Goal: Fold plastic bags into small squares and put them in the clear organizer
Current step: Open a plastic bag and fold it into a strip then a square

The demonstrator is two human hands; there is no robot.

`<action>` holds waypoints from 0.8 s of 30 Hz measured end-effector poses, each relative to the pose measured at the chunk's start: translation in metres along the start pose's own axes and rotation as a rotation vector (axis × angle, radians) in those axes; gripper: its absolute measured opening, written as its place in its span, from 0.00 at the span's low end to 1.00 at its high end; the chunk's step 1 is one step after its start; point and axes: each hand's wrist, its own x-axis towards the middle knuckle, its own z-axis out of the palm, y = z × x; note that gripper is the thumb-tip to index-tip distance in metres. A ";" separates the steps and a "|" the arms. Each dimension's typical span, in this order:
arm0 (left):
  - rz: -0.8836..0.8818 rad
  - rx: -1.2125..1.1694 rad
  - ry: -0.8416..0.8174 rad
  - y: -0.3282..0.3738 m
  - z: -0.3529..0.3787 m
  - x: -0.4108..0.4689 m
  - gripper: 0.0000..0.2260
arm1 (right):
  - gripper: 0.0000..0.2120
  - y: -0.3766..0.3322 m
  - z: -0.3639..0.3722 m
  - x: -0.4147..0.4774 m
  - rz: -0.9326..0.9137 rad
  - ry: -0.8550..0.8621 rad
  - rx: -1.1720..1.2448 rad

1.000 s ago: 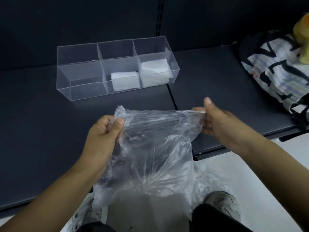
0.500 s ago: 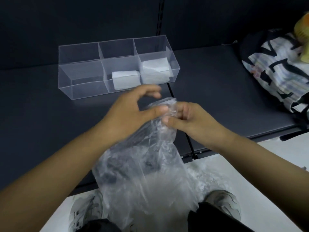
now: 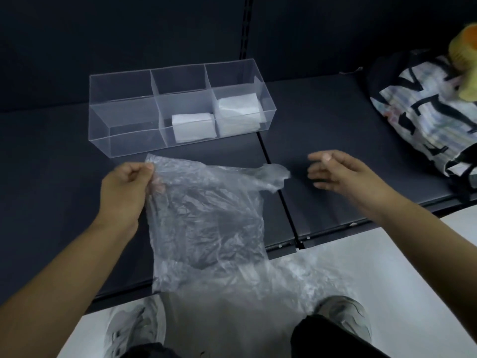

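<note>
Bare forearms (image 3: pixel 64 275), dark trousers (image 3: pixel 327 341) and grey sneakers (image 3: pixel 344 315).

No word or number can be read anywhere; the black-and-white bag (image 3: pixel 418 120) at the right bears bold black letter-like strokes, none legible.

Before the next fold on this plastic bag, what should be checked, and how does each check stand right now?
1. The left hand pinches the plastic bag at its top left corner: ok.
2. The right hand holds the bag's right corner: not ok, its fingers are open and apart from it.
3. Bag smoothed for folding: not ok, it hangs crumpled.
4. Free compartment in the clear organizer: ok, the left one shows nothing inside; folded bags sit in the middle and right ones.
5. Bag's lower edge even: cannot tell, too blurred.
</note>
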 end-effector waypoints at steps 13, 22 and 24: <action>-0.005 -0.039 0.008 0.002 0.002 -0.002 0.04 | 0.11 -0.024 0.056 0.004 -0.602 -0.052 -0.623; -0.039 -0.050 0.032 -0.001 -0.002 0.002 0.04 | 0.06 -0.020 0.034 0.008 -0.380 0.132 -0.153; -0.060 -0.028 0.039 -0.002 -0.006 0.007 0.04 | 0.03 -0.022 0.022 0.006 -0.357 -0.096 -0.142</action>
